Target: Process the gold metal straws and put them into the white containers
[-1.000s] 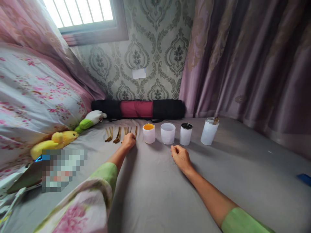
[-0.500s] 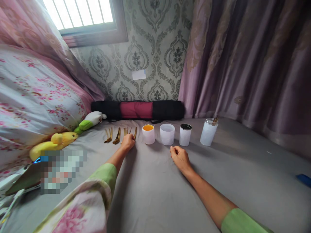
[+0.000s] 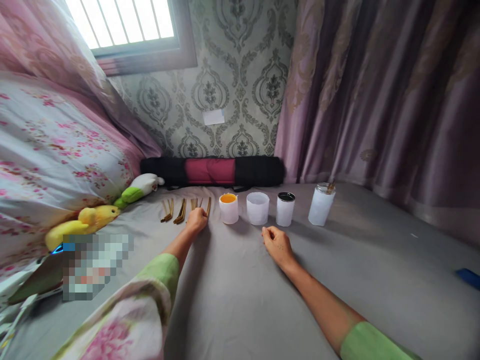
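From the left, thin brown sticks lie sorted on the grey sheet (image 3: pixel 225 285): a first bunch (image 3: pixel 167 212), a second bunch (image 3: pixel 180 211), then a third bunch (image 3: pixel 194 203) partly behind the left hand (image 3: pixel 196 220), with a narrow bundle (image 3: pixel 209 206) just to its right. Next come a white cup with an orange inside (image 3: pixel 228 212), a plain white cup (image 3: pixel 257 212) and a dark-mouthed white can (image 3: pixel 285 212), none with sticks showing above the rim. Farthest right, a white-wrapped glass jar (image 3: pixel 320 207) holds a few sticks (image 3: pixel 330 187) leaning at its mouth, so the sorting looks well along, though some sticks remain in the jar. As for grip, the left hand is down among the sticks, between the third bunch and the narrow bundle — its fingertips are hidden, so whether it pinches one I cannot tell. The right hand (image 3: pixel 277 243) is curled into a loose fist in front of the plain cup and the can, touching neither — nothing shows in it.
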Action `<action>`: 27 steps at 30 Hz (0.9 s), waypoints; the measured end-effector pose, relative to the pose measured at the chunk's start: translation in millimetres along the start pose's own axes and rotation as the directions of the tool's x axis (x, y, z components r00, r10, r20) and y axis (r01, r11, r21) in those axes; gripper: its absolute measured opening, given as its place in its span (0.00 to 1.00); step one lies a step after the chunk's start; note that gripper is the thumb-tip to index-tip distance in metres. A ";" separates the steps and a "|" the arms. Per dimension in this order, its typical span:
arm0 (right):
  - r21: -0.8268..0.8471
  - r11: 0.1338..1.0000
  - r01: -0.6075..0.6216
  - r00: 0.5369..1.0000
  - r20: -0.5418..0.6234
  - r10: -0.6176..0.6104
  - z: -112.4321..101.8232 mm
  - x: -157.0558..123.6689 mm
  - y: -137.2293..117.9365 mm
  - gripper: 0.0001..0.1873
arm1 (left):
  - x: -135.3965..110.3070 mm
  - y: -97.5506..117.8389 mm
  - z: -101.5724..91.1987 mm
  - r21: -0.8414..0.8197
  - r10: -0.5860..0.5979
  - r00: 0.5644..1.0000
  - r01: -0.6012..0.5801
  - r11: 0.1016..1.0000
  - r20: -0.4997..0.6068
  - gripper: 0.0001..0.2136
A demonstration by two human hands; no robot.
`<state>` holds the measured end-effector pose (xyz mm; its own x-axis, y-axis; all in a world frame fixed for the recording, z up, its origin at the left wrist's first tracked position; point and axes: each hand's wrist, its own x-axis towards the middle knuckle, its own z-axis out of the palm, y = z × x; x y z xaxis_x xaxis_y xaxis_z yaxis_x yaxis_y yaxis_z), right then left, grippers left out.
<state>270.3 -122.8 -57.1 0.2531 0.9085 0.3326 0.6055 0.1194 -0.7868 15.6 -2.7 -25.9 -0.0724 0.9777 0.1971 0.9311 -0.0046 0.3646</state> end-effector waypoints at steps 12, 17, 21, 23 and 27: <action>-0.009 1.000 -0.003 1.000 -0.003 0.003 1.8 0.9 1.5 0.20 | -1.0 2.3 -5.0 -0.023 -0.040 0.999 0.041 0.999 0.025 0.09; -0.011 1.000 -0.004 1.000 -0.004 0.004 0.2 0.3 -0.3 0.20 | -0.9 2.8 -6.4 -0.035 -0.066 0.997 0.067 0.997 0.034 0.10; -0.010 1.000 -0.004 1.000 -0.001 0.004 -1.1 -0.3 -1.5 0.20 | -1.5 5.1 -7.9 -0.049 -0.084 0.996 0.085 0.995 0.039 0.10; -0.009 1.000 0.000 1.000 0.000 0.000 -1.1 -0.4 -1.7 0.20 | -2.0 6.6 -9.4 -0.059 -0.093 0.995 0.095 0.994 0.038 0.10; -0.014 1.000 -0.003 1.000 -0.003 0.003 -0.9 -0.2 -1.7 0.20 | -2.5 8.8 -12.9 -0.095 -0.097 0.995 0.100 0.990 0.035 0.09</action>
<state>269.9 -123.5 -55.3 0.2567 0.9078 0.3317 0.6153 0.1111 -0.7804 19.4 -7.8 -11.4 -0.1500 0.9803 0.1284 0.8809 0.0735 0.4676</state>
